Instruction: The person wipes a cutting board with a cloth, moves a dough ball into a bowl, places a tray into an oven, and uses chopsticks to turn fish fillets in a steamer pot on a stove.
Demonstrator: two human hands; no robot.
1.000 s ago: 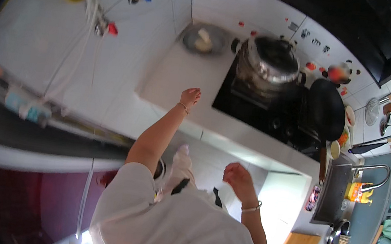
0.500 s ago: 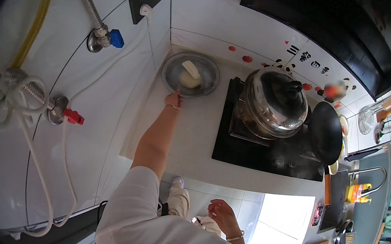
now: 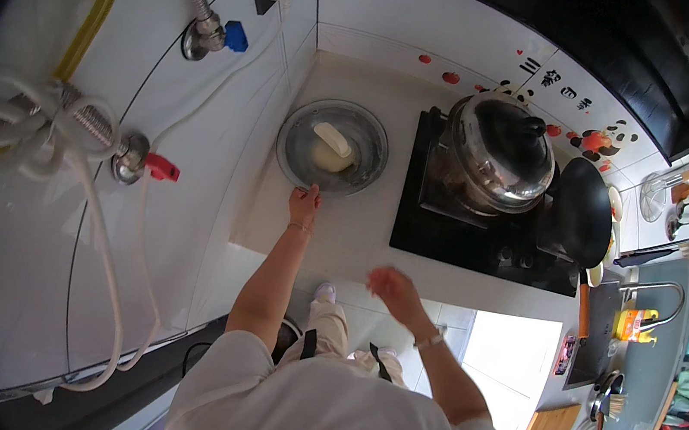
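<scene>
My left hand rests on the white counter, its fingertips at the near rim of a round metal bowl. The bowl holds pale lumps of dough. My right hand hangs in the air at the counter's front edge, blurred, fingers loosely curled, holding nothing I can see. It wears a wrist bracelet.
A black gas hob lies right of the bowl, carrying a lidded steel pot and a black wok. Hoses and valves run along the tiled wall at left. A sink with a faucet sits far right.
The view has swung closer over the counter. My left hand stays at the bowl's rim. My right hand has risen from near my body to the counter's front edge.
</scene>
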